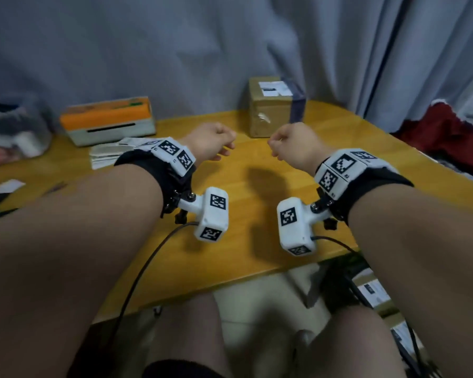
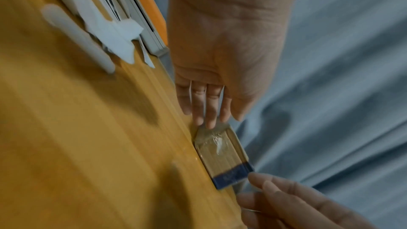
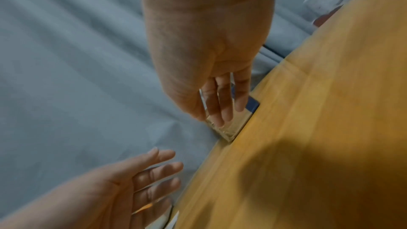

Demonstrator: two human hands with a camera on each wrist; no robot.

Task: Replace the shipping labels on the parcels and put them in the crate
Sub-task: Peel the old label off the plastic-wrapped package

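Both hands are out over the middle of the desk [image 1: 230, 241], and neither one has anything in it. The left hand [image 1: 209, 141] hovers above the wood with its fingers straight and held close together; the left wrist view shows those fingers [image 2: 209, 107] pointing at the parcel [image 1: 276, 106] without touching it. The right hand [image 1: 292, 144] mirrors it just across a small gap, palm empty, fingers extended and relaxed, with the fingertips [image 3: 224, 111] lined up in front of the box in the right wrist view, though contact cannot be judged there. The parcel itself stands at the far edge of the desk, right up against the grey curtain [image 1: 175, 50], a brown cardboard cube wrapped in clear tape with a dark blue band down its right side. A white shipping label [image 1: 275, 88] sits on its top face. Over toward the far left corner there is a label printer [image 1: 108, 121], white body with an orange lid, and a loose heap of white paper sheets [image 1: 112, 154] lies on the desk just in front of it. Below the desk's right edge, more boxes [image 1: 373, 291] with white labels show down low, partly hidden by the right forearm.
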